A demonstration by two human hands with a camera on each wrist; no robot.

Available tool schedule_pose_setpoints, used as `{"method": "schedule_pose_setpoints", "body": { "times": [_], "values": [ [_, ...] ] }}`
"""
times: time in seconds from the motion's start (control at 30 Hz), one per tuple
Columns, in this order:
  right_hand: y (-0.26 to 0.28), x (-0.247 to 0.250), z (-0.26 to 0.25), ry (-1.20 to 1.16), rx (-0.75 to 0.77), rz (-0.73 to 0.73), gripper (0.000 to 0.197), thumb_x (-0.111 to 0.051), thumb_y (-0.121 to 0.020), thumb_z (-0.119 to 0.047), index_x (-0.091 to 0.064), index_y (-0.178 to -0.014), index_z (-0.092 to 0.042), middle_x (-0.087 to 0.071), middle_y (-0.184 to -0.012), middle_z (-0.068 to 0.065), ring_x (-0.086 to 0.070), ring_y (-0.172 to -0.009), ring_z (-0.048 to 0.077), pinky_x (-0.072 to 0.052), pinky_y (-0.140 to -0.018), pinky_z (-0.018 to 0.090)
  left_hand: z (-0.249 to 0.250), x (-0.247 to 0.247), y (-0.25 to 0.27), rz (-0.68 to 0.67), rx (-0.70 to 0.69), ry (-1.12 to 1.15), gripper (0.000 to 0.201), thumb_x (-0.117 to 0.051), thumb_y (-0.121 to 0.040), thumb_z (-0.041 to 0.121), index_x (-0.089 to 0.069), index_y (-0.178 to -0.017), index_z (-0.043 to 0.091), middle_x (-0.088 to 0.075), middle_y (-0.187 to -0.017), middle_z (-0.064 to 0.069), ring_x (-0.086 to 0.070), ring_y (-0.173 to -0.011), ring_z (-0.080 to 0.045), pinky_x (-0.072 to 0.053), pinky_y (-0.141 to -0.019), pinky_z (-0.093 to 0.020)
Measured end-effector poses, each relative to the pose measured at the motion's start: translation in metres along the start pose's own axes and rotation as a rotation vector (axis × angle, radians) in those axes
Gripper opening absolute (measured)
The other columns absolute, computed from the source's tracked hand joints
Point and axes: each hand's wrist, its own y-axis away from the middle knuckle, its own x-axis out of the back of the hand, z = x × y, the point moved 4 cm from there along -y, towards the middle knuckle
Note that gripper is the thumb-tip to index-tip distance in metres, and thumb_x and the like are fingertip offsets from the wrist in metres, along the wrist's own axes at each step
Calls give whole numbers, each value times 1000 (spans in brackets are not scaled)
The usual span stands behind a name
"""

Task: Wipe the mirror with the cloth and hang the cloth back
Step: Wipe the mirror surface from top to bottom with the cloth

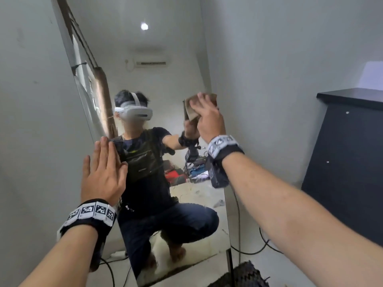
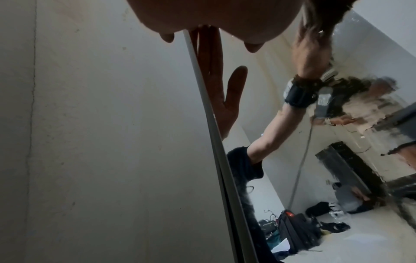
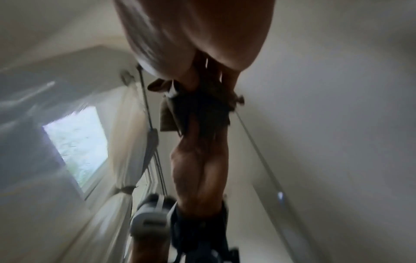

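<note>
A tall frameless mirror [image 1: 165, 83] leans against the white wall and reflects me crouching. My left hand [image 1: 103, 168] lies flat on its left edge at mid height, fingers straight and together. My right hand [image 1: 207, 117] presses a folded brown cloth [image 1: 213, 98] against the glass close to the mirror's right edge, fingers spread and straight over it. In the left wrist view the left hand [image 2: 213, 16] meets its own reflection at the mirror [image 2: 281, 169] edge. The blurred right wrist view shows the right hand [image 3: 202, 35] on the cloth [image 3: 202, 110].
A black cabinet [image 1: 348, 162] stands against the wall to the right of the mirror. Black cables [image 1: 259, 249] run over the floor at the mirror's foot, and a dark woven mat [image 1: 246, 274] lies at the bottom right. White walls close in on both sides.
</note>
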Motion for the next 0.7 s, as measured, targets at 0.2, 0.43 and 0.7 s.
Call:
{"method": "schedule_pose_setpoints", "body": {
  "times": [0.2,0.43,0.7],
  "values": [
    [163,-28,47,-41,-58,-49,43,-58,-76,17,-71,-107,-9,-57,-133,8,-47,-128,32,-42,-102,42,3,0,2,12,3,11,69,-15,-96,50,2,-154,17,13,-162,2,12,-148,-13,-3,-122,-43],
    [294,-42,88,70,-258,-532,43,-49,-89,2,-66,-120,-22,-43,-147,-6,-35,-138,17,-41,-105,34,6,-4,6,33,4,1,68,-23,-99,45,1,-154,14,11,-163,0,14,-148,-14,3,-121,-42],
    [110,25,-11,-203,24,182,46,-41,-82,-2,-63,-121,-12,-66,-117,6,-63,-100,23,-55,-85,36,8,-13,29,-11,-39,-78,67,-14,-98,47,-5,-154,13,6,-163,-2,9,-149,-15,6,-120,-45]
  ]
}}
